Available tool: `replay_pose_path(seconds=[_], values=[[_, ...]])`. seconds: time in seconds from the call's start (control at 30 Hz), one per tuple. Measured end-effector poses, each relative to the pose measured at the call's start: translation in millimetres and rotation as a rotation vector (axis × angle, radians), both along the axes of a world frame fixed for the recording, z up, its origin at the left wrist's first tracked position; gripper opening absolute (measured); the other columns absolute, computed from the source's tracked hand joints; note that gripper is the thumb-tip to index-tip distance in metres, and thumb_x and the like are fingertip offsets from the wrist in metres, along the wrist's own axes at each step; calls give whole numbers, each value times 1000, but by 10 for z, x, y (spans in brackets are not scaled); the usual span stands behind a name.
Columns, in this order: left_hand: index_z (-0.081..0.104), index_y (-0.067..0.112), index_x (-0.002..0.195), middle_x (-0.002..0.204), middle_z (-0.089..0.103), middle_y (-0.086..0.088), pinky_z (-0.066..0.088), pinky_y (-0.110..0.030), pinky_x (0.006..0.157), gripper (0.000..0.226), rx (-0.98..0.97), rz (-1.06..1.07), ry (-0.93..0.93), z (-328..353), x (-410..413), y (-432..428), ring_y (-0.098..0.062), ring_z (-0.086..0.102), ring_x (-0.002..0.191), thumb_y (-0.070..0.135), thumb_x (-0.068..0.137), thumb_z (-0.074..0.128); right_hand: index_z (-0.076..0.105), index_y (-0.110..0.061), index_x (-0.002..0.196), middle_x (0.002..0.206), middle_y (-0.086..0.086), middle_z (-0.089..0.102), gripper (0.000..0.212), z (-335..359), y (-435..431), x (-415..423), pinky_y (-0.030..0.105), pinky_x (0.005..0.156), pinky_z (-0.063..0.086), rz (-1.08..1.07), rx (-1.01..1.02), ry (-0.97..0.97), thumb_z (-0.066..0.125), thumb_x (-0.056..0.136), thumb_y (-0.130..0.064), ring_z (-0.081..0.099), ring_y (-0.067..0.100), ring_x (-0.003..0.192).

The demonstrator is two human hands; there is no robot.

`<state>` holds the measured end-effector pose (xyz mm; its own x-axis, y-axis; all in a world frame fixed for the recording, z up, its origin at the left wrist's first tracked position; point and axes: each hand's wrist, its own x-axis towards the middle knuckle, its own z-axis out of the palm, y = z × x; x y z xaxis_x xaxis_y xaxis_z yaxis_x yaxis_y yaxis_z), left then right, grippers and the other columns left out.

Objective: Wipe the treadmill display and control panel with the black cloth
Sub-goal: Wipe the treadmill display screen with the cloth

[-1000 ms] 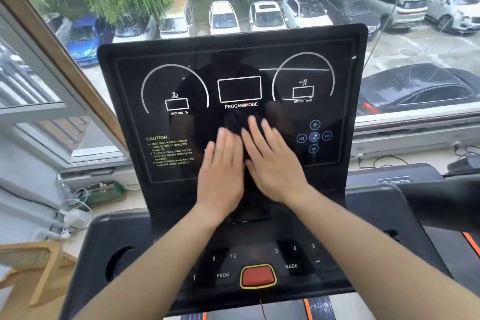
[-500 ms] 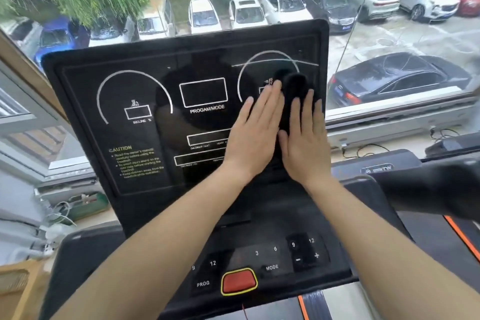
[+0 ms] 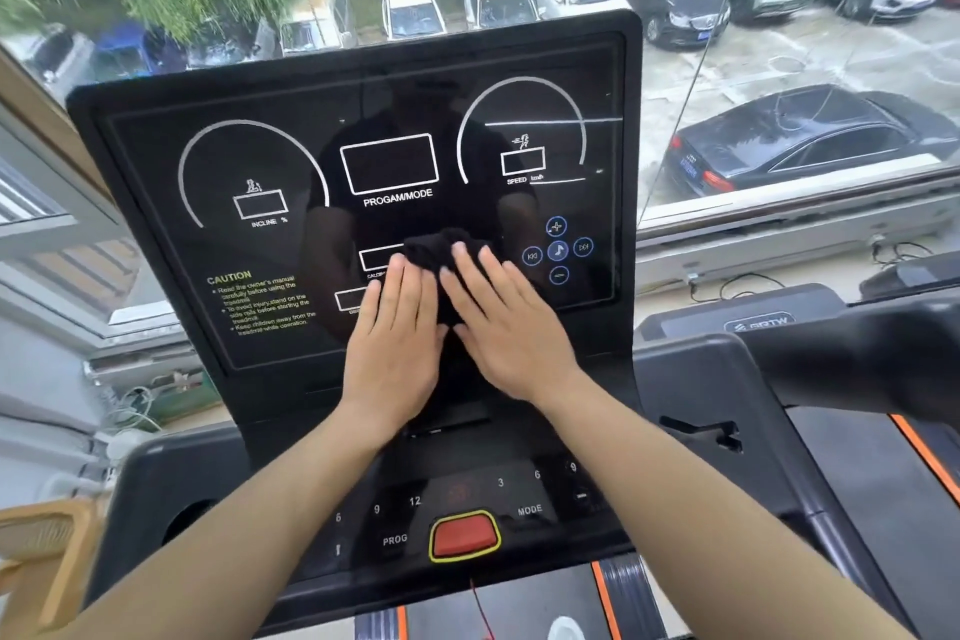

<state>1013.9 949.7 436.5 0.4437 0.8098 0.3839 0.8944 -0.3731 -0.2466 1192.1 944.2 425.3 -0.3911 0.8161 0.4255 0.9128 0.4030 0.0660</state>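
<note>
Right now, reading from the left, the display (image 3: 363, 203) shows its incline arc and yellow caution text near the left edge, uncovered. My left hand (image 3: 397, 343) lies flat and fully spread, fingers together, palm down on the lower middle of the screen, pressing the left part of the black cloth (image 3: 441, 250) rather than gripping it. The cloth is bunched under both palms, a crumpled fold showing above the fingertips, just left of the blue media buttons (image 3: 557, 250). My right hand (image 3: 506, 322) is equally flat and open, pinning the cloth's right part. I judge the cloth soft, light and limp, prone to sliding on glossy glass, so broad palm pressure suits it. The control panel (image 3: 467, 509) along the near edge looks untouched.
</note>
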Motion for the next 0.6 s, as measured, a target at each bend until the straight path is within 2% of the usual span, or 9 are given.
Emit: replay_pose_path(seconds=[0.1,0.17,0.23,0.3,0.4,0.47,0.53,0.6], values=[[22,0,153,161,25,-20,5,-44,122,64,-3,-103,16,38,371,51,-33,15,151,33,101,42,20,-18,159,167,7,17,70,-53,-11,608,44,122,15,-69,16,-113,49,99,-41,20,30,150],[17,2,156,164,20,-16,2,-41,122,66,18,-193,39,83,681,85,-29,13,152,33,103,42,18,-15,158,166,8,16,71,-49,-57,955,45,122,13,-146,0,-115,48,99,-40,16,31,151],[9,2,157,165,15,-14,-1,-41,122,67,56,-233,62,183,944,131,-27,10,153,33,104,38,9,-12,158,167,10,11,71,41,-36,1122,46,123,9,-216,-9,-96,41,100,-40,9,32,152],[5,2,157,166,10,-15,-3,-42,122,65,117,-211,61,404,1106,276,-27,6,154,32,106,32,0,-12,157,167,11,3,70,305,134,1155,46,124,7,-273,9,-58,31,102,-40,4,32,154],[5,1,157,166,5,-17,-3,-45,122,63,237,-117,-38,968,1217,682,-29,2,154,29,105,28,3,-10,160,168,16,-2,68,974,571,1114,47,125,4,-301,61,4,30,103,-37,2,35,155],[4,0,157,166,3,-18,-1,-45,123,63,249,-77,-119,1311,1251,906,-30,1,154,27,104,25,6,-8,160,168,19,1,68,1349,801,1079,46,125,3,-300,99,60,32,103,-34,3,37,155],[2,0,157,166,1,-18,-2,-45,124,62,250,-71,-130,1434,1283,979,-30,-1,154,25,104,22,6,-8,160,168,19,1,67,1458,896,1027,45,125,3,-307,132,101,31,103,-32,2,37,155],[0,-1,157,166,-2,-18,0,-46,124,63,208,-78,-117,1306,1256,866,-31,-2,153,24,103,22,6,-8,160,168,19,0,67,1247,793,953,46,125,3,-330,110,150,32,102,-30,1,38,154]])
